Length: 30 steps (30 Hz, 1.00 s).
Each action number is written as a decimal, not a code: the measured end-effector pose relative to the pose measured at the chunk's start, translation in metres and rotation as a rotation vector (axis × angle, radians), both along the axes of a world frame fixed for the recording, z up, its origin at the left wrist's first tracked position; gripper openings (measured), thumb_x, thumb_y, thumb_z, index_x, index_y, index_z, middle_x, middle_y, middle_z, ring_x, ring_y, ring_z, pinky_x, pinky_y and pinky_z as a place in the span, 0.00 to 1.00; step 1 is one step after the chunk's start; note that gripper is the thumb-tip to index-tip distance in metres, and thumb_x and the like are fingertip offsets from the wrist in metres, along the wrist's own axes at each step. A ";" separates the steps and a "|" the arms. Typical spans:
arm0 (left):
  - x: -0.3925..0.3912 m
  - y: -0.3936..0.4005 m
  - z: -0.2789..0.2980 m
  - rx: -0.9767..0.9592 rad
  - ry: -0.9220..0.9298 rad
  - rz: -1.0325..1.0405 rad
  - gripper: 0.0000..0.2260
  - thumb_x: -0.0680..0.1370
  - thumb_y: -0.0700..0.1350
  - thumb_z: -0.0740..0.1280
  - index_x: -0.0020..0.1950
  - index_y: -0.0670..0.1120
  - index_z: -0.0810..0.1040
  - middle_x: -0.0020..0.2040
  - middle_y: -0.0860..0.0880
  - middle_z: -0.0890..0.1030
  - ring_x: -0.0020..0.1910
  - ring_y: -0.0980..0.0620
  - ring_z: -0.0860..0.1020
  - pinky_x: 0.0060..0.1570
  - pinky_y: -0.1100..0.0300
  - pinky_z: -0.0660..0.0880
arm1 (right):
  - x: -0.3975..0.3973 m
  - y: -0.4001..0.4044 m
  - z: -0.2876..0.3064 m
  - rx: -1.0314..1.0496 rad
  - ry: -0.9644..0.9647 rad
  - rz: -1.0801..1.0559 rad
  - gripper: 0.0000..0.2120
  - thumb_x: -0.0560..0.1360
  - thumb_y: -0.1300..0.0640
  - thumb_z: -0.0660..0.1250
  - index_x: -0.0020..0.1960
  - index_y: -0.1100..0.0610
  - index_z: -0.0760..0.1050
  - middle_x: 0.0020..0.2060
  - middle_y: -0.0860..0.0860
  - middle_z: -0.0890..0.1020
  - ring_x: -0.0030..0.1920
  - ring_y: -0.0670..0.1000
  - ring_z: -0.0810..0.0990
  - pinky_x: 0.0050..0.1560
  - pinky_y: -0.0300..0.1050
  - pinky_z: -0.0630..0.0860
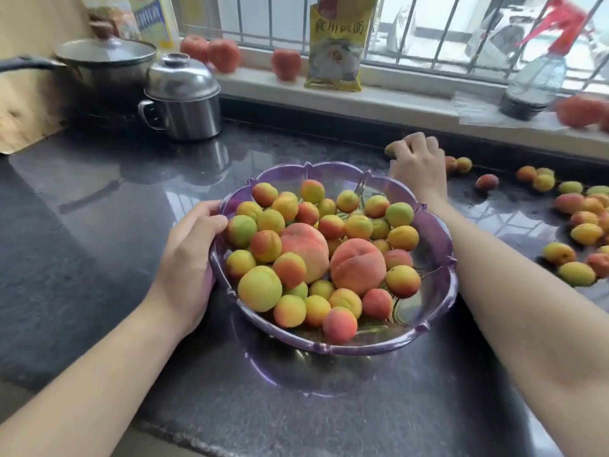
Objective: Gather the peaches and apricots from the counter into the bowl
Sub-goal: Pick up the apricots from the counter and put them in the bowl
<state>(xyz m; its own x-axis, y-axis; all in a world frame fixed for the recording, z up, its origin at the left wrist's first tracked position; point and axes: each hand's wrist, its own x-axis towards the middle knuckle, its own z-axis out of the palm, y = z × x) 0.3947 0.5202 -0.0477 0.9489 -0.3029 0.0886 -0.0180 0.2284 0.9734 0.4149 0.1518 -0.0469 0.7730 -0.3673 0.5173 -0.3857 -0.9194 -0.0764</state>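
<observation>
Head view, items as they lie:

- Bowl (438, 232): purple, see-through, scalloped rim, standing on the dark bench (99, 199) right in front of you. It is heaped with small apricots (260, 288), yellow-green to orange-red, and two larger peaches (357, 265) side by side near the middle of the pile.
- Your left hand (188, 258): grasping the bowl's left rim, thumb over the edge beside a green-tinged apricot, fingers curled round the outside of the wall.
- Your right hand (417, 159): reaching past the far right of the bowl toward the back of the bench, knuckles up, fingers bent down over a small fruit (390, 149) of which only a sliver shows at the fingertips. You cannot tell whether the fingers have actually closed on it.
- Loose fruit (576, 225): many apricots scattered over the bench to the right of the bowl, well apart from it; a pair lies just right of your right hand.
- Windowsill (395, 90): several red-orange peaches in a row, a yellow packet (336, 51) standing upright, a clear spray bottle (530, 84) with a red trigger head.
- Back left of the bench: a steel pot (184, 100) with domed lid, and behind it a lidded pan (105, 61) with a long handle.
</observation>
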 end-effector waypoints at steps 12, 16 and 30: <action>-0.003 0.000 0.000 -0.010 -0.002 0.016 0.15 0.78 0.46 0.60 0.58 0.42 0.81 0.52 0.41 0.84 0.54 0.44 0.81 0.59 0.45 0.76 | 0.046 -0.026 -0.004 -0.002 0.184 -0.124 0.20 0.79 0.50 0.55 0.66 0.57 0.72 0.60 0.64 0.80 0.69 0.65 0.66 0.77 0.64 0.49; -0.003 0.000 0.000 0.001 0.005 0.030 0.16 0.78 0.46 0.60 0.59 0.41 0.81 0.53 0.40 0.83 0.55 0.43 0.81 0.61 0.43 0.76 | 0.046 -0.026 -0.004 0.033 0.114 -0.120 0.16 0.81 0.52 0.55 0.62 0.57 0.76 0.58 0.60 0.81 0.66 0.65 0.70 0.77 0.63 0.51; -0.003 0.002 0.002 0.040 0.008 0.018 0.14 0.76 0.49 0.63 0.54 0.44 0.83 0.50 0.43 0.86 0.51 0.46 0.83 0.55 0.45 0.78 | -0.041 0.007 0.030 0.403 -0.266 0.159 0.10 0.77 0.55 0.70 0.58 0.56 0.81 0.47 0.47 0.80 0.59 0.55 0.75 0.55 0.41 0.67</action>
